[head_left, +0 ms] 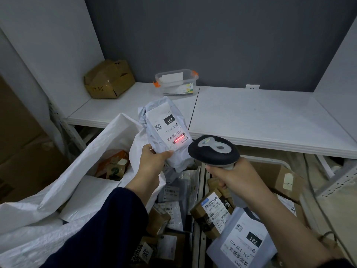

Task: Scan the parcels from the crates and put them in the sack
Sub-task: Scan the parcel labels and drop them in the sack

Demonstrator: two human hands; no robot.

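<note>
Left hand (154, 157), fingers closed on the lower end of a soft grey plastic mailer parcel (166, 130), held up above the near edge of the white shelf top (251, 117), label turned toward the scanner for a clean read. Right hand (229, 175), wrapped fully round the grip of a dark grey handheld barcode scanner (213, 149), nose aimed at the label from just beside it. Red scan line across the barcode; printed above it "231-239-K01", plus a black box reading "231" and a small QR code. Open white woven sack (63, 190) directly left of the parcel, mouth spread wide, probably for a short drop after the read; boxed parcels already inside. Crates (201, 190) below the hands, crammed with cardboard and grey parcels; another grey mailer (243, 240) at the bottom right labelled "231-239-K01" and "231". Brown cardboard box (109, 79) at the far left corner of the shelf top, handwriting unclear.
</note>
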